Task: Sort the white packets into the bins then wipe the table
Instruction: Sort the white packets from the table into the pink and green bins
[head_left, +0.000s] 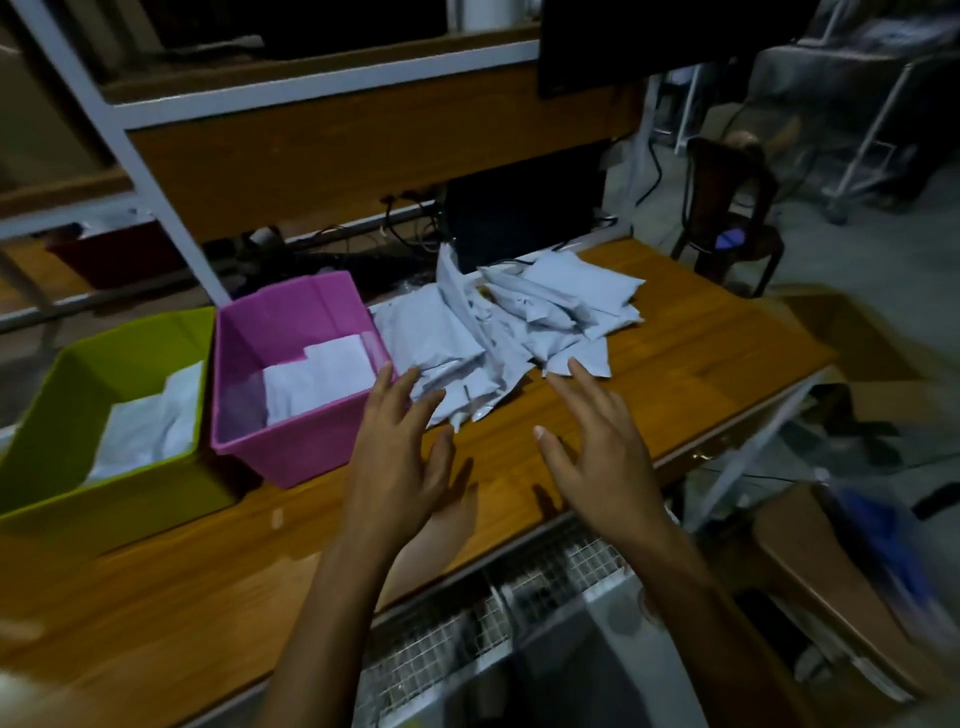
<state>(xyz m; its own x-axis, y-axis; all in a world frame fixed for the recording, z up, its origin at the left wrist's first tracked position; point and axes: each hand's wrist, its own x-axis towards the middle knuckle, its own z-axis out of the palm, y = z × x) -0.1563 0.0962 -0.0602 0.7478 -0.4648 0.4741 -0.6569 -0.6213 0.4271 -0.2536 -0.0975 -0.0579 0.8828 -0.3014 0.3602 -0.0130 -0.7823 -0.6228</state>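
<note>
White packets (519, 322), soft, glossy plastic pouches, some puffed like small pillows and others flat and creased, lie in a loose heap on the far middle of the wooden surface (691, 358). The surface is orange-brown with a visible grain and a slight sheen. One packet stands nearly on edge at the back of the heap.

Just left of the heap sits a pink bin (291, 452), a smooth plastic box with sloping walls and a rolled rim; a few packets lie flat in it. Beside it to the left, almost touching, is a green bin (104, 514) of the same shape, which also holds several packets.

Both hands hover over the surface at the near edge of the heap and hold nothing. The left hand (400, 457) has its fingers (387, 395) spread and straight, the tips over the heap's near left corner beside the pink bin's rim; I cannot tell if they touch a packet. The right hand (597, 452) is also spread wide, its longest fingertip at the corner of the nearest packet.

Below the surface's near edge is white wire mesh (561, 566). A dark chair (727, 208) stands beyond the far right corner.
</note>
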